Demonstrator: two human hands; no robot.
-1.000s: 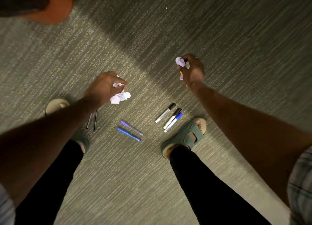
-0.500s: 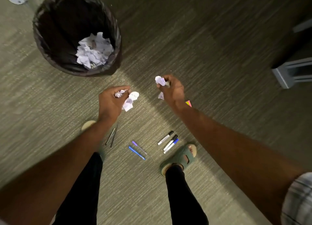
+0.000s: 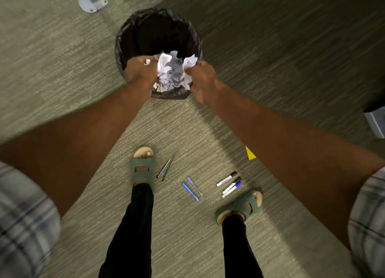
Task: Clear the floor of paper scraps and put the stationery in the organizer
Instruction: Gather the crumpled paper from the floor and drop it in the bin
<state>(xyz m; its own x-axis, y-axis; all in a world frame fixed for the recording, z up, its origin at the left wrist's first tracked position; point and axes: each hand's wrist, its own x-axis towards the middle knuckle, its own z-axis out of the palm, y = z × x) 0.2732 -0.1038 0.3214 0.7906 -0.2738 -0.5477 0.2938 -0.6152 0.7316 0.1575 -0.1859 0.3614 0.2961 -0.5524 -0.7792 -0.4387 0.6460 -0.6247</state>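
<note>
head view — both hands [image 3: 170, 73] clutch paper scraps [image 3: 190, 62] over the bin [image 3: 133, 27]

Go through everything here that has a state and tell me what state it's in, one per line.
Trash bin: upright, black liner, open, holding crumpled paper.
Left hand: over the bin, closed on a paper scrap.
Right hand: over the bin, closed on paper.
Three markers: capped, lying on the carpet.
Blue and purple pens: lying side by side.
Two dark pens: lying together.
</note>
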